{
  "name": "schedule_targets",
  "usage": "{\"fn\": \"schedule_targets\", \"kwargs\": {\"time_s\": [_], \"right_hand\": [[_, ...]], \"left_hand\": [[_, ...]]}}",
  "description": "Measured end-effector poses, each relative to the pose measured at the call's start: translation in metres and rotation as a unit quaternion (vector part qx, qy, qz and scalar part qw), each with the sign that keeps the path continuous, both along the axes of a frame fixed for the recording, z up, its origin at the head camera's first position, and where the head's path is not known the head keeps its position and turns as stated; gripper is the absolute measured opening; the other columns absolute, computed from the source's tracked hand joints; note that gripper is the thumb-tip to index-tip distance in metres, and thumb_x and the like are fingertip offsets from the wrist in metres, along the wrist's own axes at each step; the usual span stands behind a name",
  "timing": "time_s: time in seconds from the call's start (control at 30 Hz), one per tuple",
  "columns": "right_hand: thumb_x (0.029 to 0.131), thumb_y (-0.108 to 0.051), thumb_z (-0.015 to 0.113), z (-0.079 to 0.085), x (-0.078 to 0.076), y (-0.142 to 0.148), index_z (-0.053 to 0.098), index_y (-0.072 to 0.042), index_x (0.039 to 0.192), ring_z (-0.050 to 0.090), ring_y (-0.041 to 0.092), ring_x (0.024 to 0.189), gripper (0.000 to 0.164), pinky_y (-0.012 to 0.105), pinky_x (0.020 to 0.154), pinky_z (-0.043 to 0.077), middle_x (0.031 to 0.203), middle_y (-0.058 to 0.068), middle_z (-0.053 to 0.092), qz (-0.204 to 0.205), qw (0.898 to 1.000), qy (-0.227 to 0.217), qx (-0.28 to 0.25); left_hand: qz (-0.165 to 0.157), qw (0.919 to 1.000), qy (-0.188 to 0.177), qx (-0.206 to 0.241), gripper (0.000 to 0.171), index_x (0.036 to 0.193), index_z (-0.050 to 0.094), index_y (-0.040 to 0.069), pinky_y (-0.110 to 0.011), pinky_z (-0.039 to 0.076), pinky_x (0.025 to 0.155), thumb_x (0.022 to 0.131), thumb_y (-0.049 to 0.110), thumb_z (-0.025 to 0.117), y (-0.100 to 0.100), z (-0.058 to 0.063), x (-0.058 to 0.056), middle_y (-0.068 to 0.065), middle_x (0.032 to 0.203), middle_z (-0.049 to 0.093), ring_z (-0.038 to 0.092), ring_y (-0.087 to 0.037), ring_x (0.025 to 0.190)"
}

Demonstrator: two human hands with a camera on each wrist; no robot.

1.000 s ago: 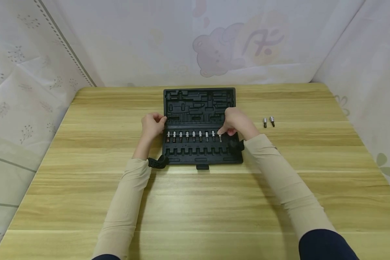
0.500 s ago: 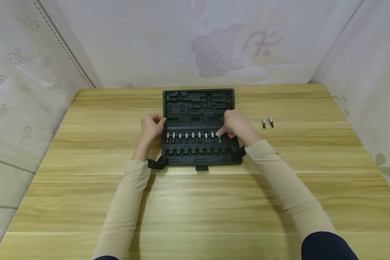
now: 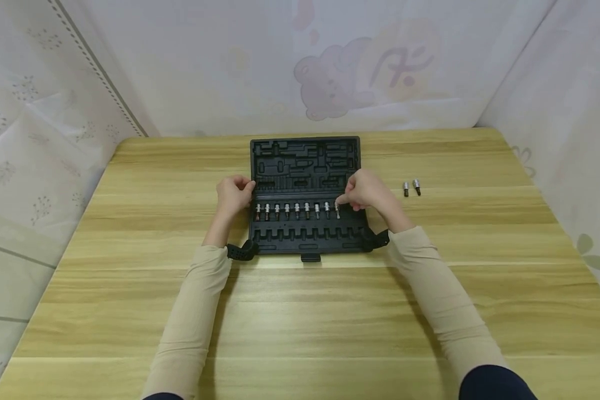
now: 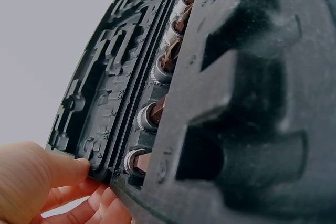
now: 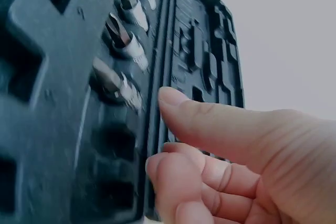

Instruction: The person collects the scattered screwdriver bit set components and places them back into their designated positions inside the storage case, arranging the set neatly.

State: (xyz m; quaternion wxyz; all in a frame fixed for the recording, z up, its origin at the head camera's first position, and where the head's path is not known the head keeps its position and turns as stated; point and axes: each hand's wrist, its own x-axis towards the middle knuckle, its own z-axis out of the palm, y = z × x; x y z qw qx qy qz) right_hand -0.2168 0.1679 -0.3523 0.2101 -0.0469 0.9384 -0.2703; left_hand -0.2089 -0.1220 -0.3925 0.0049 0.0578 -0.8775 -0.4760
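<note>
A black plastic tool case (image 3: 306, 193) lies opened out on the table, a row of silver bit sockets (image 3: 297, 211) seated in its near half. At the case's left side, by the hinge, my left hand (image 3: 234, 191) pinches the edge; the left wrist view has the thumb (image 4: 65, 170) on top and the other fingers underneath. My right hand (image 3: 372, 194) hovers at the right end of the row, beside the last bit socket (image 5: 116, 85). Its thumb and loosely bent fingers are apart in the right wrist view, with nothing between them.
Two more bit sockets, one upright-looking (image 3: 406, 189) and one slanted (image 3: 417, 187), lie on the wooden table (image 3: 300, 322) right of the case. Moulded slots (image 3: 300, 233) run along the case's near part. Patterned cloth (image 3: 205, 66) hangs behind the table.
My right hand has drawn slightly right, off the last bit socket, whose silver end now shows. The left hand keeps its grip on the case edge.
</note>
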Motion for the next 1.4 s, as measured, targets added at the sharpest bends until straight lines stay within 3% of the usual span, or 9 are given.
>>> {"fn": "schedule_targets", "kwargs": {"time_s": [0.23, 0.57, 0.77, 1.4], "right_hand": [[0.087, -0.022, 0.068, 0.003, -0.002, 0.014, 0.062, 0.001, 0.078, 0.06, 0.018, 0.052, 0.026, 0.034, 0.056, 0.054, 0.055, 0.004, 0.057, -0.025, 1.0, 0.011, -0.01], [0.087, -0.021, 0.067, 0.006, 0.0, 0.031, 0.062, 0.0, 0.079, 0.065, 0.027, 0.063, 0.023, 0.031, 0.056, 0.051, 0.059, 0.007, 0.062, -0.042, 0.998, 0.036, -0.013], [0.088, -0.02, 0.066, 0.005, 0.002, 0.043, 0.062, 0.005, 0.087, 0.064, 0.026, 0.06, 0.025, 0.036, 0.058, 0.055, 0.063, 0.007, 0.062, -0.064, 0.996, 0.038, -0.04], [0.091, -0.017, 0.061, 0.005, 0.004, 0.091, 0.058, 0.008, 0.091, 0.062, 0.018, 0.056, 0.024, 0.033, 0.056, 0.056, 0.063, 0.006, 0.061, -0.135, 0.985, 0.069, -0.084]], "left_hand": [[0.005, 1.0, -0.002, 0.0, 0.021, 0.092, 0.065, -0.005, -0.02, 0.048, 0.047, 0.093, 0.014, 0.056, 0.0, 0.0, -0.001, -0.013, 0.08, 0.058, 0.052, -0.01, 0.053], [0.007, 1.0, -0.003, 0.003, 0.021, 0.092, 0.065, -0.005, -0.02, 0.048, 0.047, 0.094, 0.014, 0.056, 0.001, 0.0, -0.001, -0.013, 0.079, 0.058, 0.051, -0.01, 0.053], [0.007, 1.0, -0.003, 0.006, 0.02, 0.092, 0.065, -0.005, -0.02, 0.049, 0.048, 0.094, 0.013, 0.057, 0.001, -0.001, 0.0, -0.013, 0.08, 0.058, 0.052, -0.011, 0.054], [0.008, 0.9999, -0.008, -0.001, 0.021, 0.094, 0.065, -0.005, -0.021, 0.05, 0.049, 0.094, 0.014, 0.056, 0.001, 0.0, 0.0, -0.014, 0.083, 0.059, 0.052, -0.011, 0.055]]}}
